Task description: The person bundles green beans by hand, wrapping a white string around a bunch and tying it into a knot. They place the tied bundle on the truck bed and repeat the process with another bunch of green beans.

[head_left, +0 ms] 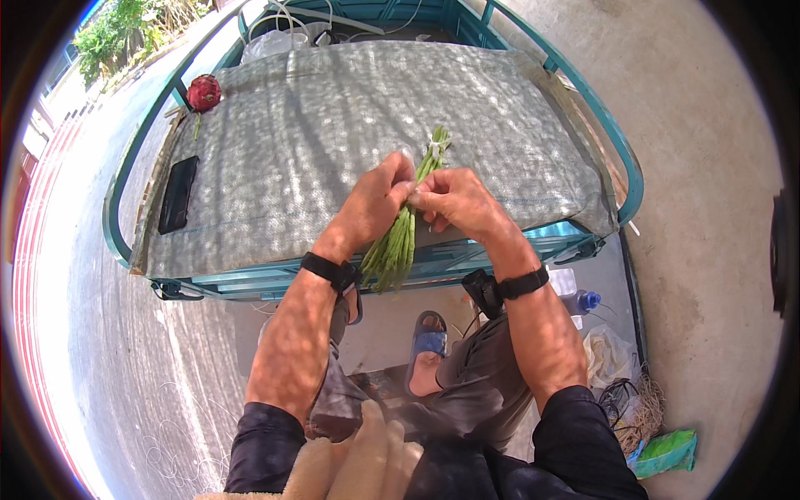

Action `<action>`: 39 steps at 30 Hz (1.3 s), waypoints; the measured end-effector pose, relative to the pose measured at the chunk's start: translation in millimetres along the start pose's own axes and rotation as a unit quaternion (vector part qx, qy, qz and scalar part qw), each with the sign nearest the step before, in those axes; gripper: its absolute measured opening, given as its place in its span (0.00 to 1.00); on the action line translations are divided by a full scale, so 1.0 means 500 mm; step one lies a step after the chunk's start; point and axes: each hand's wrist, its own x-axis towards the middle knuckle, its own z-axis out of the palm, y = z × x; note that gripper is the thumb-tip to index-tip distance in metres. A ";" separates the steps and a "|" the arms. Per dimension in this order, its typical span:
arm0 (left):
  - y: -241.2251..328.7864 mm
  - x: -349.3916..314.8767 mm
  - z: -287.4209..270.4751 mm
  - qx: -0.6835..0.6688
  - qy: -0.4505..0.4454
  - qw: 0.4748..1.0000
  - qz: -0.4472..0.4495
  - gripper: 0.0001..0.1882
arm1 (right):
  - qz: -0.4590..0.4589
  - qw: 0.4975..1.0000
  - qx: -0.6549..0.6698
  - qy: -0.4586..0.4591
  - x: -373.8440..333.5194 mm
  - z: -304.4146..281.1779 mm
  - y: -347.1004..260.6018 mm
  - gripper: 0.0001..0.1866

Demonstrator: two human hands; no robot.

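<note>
A bundle of long thin green stalks [392, 254] lies at the near edge of the sheet-covered cart bed, its lower ends hanging over that edge. Near its far end a white tie [434, 148] goes round it. My left hand [385, 193] is closed in a pinch at the bundle's middle, with a whitish bit showing by its fingers. From the other side my right hand [458, 200] pinches at the same spot, its fingertips meeting those of the left. What the fingertips hold is too small to make out.
The grey woven sheet [283, 125] covers the bed of a teal cart [629, 179] with raised side rails. A dark phone [178, 194] and a red dragon fruit [203, 92] lie at the left. Below right are a blue-capped bottle [587, 300], plastic bags and a green bag [669, 452].
</note>
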 end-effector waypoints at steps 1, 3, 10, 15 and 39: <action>-0.001 0.000 -0.001 0.000 0.000 1.000 0.000 0.03 | 0.000 1.000 0.000 0.000 -0.004 0.000 -0.003 0.10; -0.003 0.000 -0.006 -0.013 -0.014 1.000 -0.003 0.03 | -0.031 0.997 -0.054 0.037 -0.011 0.006 -0.018 0.10; -0.006 0.001 -0.007 -0.013 -0.016 1.000 -0.010 0.03 | -0.083 0.986 -0.120 0.077 -0.018 0.009 -0.030 0.08; -0.012 0.001 -0.005 -0.029 -0.020 0.999 -0.016 0.03 | -0.104 0.989 -0.071 0.082 -0.004 -0.005 -0.019 0.09; -0.011 0.000 -0.007 -0.057 -0.035 0.997 -0.036 0.01 | 0.002 0.995 -0.094 0.044 -0.025 -0.008 -0.027 0.09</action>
